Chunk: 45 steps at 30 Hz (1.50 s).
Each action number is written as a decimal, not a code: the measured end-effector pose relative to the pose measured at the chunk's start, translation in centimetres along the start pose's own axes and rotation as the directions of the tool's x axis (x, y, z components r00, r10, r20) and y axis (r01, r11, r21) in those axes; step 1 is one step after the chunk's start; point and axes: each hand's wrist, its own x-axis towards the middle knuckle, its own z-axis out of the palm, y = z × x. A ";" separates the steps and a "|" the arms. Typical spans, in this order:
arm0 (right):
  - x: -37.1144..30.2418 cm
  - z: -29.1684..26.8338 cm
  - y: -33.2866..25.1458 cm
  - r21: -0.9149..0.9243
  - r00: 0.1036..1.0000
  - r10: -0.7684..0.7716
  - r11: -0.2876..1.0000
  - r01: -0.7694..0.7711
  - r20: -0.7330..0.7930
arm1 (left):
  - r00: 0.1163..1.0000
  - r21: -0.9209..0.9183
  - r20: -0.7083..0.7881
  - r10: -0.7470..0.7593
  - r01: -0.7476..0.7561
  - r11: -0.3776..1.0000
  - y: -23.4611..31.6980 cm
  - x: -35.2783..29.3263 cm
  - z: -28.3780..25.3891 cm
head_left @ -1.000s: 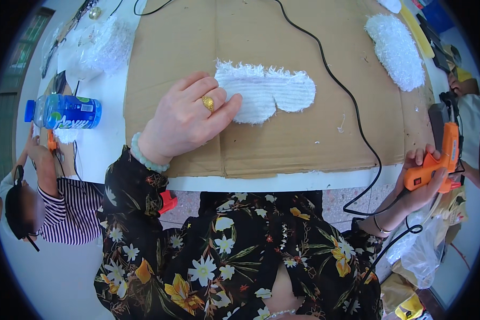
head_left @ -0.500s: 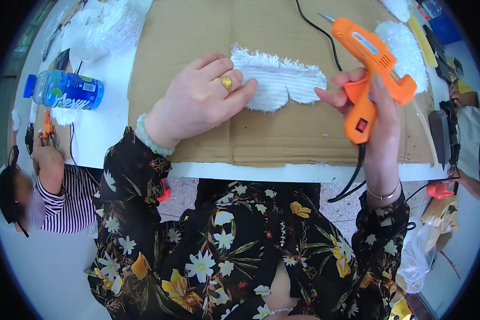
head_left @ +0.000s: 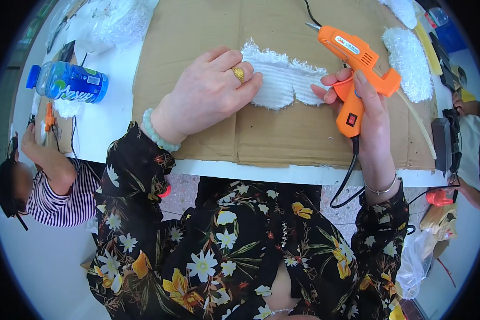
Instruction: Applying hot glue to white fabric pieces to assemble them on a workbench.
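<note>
A piece of white ribbed fabric (head_left: 282, 80) with frayed edges lies on the brown cardboard. My left hand (head_left: 210, 88) is closed at its left end, fingers pinched on the edge of the fabric. In my right hand (head_left: 369, 104) is an orange hot glue gun (head_left: 352, 45), gripped round the handle below a small red switch. Its metal nozzle points to the upper left, above the cardboard and away from the fabric. My right fingertips are close to the fabric's right end; whether they touch it I cannot tell. A glue stick (head_left: 418, 120) trails from the gun's rear.
Brown cardboard (head_left: 186, 32) covers the white table. A blue-labelled bottle (head_left: 72, 81) lies at left near shredded clear plastic (head_left: 124, 24). White fluffy fabric (head_left: 408, 64) sits at right. The gun's black cord (head_left: 338, 200) loops past the front edge. Other people (head_left: 58, 186) sit at both sides.
The glue gun has shifted slightly left and tilted flatter. My left hand and the fabric have moved a little to the right in view. The person at left has moved an arm.
</note>
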 end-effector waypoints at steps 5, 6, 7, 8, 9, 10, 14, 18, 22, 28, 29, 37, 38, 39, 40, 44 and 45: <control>-0.1 0.3 0.0 0.000 0.999 0.018 1.000 -0.018 -0.032 | 0.999 -0.004 0.037 -0.017 0.018 1.000 0.1 -0.2 -0.1; -0.1 0.3 0.0 -0.007 0.999 0.045 0.999 -0.045 -0.031 | 0.998 -0.021 0.061 -0.033 0.034 0.999 0.1 -0.2 -0.2; -0.1 0.3 0.0 -0.007 0.999 0.045 0.999 -0.045 -0.031 | 0.995 -0.036 0.085 -0.049 0.052 0.998 0.2 -0.2 -0.3; -0.1 0.3 0.1 0.001 0.999 0.028 1.000 -0.028 -0.032 | 0.995 -0.036 0.085 -0.049 0.052 0.998 0.2 -0.2 -0.5; -0.1 0.4 0.2 0.008 0.999 0.010 1.000 -0.010 -0.034 | 0.994 -0.035 0.092 -0.057 0.061 0.998 0.1 -0.3 -0.6; -0.1 0.3 0.2 0.006 0.999 0.011 1.000 -0.011 -0.037 | 0.993 -0.038 0.097 -0.064 0.068 0.997 0.0 -0.4 -0.6; -0.1 0.2 0.2 0.001 0.999 0.014 1.000 -0.014 -0.034 | 0.992 -0.051 0.091 -0.085 0.090 0.995 0.1 -0.3 -0.8; -0.1 0.1 0.3 0.025 0.998 0.024 0.999 -0.022 -0.052 | 0.997 -0.111 0.033 -0.073 0.076 0.991 0.3 0.0 -0.8; 0.0 0.0 0.1 0.016 0.999 0.021 1.000 -0.021 -0.039 | 0.998 -0.089 -0.043 -0.045 0.041 0.995 0.0 0.1 -0.7; 0.0 -0.1 -0.2 0.012 0.999 0.046 0.999 -0.046 -0.027 | 0.997 -0.068 -0.045 -0.070 0.067 0.995 -0.1 0.5 -0.1; 0.0 -0.2 -0.2 0.009 0.998 0.048 0.999 -0.048 -0.029 | 0.997 -0.066 -0.045 -0.069 0.066 0.996 -0.1 0.5 -0.1; 0.0 -0.2 -0.1 0.017 0.998 0.046 0.999 -0.046 -0.036 | 0.984 -0.208 0.112 -0.141 0.162 0.965 0.3 -0.1 0.0; 0.1 -0.4 0.0 0.008 0.999 0.044 0.999 -0.044 -0.031 | 0.984 -0.203 0.111 -0.138 0.158 0.966 0.3 -0.1 -0.1; 0.2 -0.6 0.2 0.000 0.999 0.042 0.999 -0.042 -0.025 | 0.984 -0.212 0.083 -0.156 0.171 0.962 0.4 -0.1 -0.3; 0.2 -0.6 0.2 0.004 0.999 0.036 0.999 -0.036 -0.021 | 0.983 -0.220 0.056 -0.176 0.184 0.958 0.6 -0.1 -0.7; 0.5 -0.7 0.4 0.032 0.999 0.035 0.999 -0.035 -0.014 | 0.986 -0.194 -0.009 -0.168 0.163 0.967 2.6 0.0 -2.6; 0.6 -0.8 0.5 0.019 0.999 0.031 0.999 -0.031 -0.008 | 0.984 -0.229 -0.027 -0.178 0.167 0.959 3.6 0.2 -2.9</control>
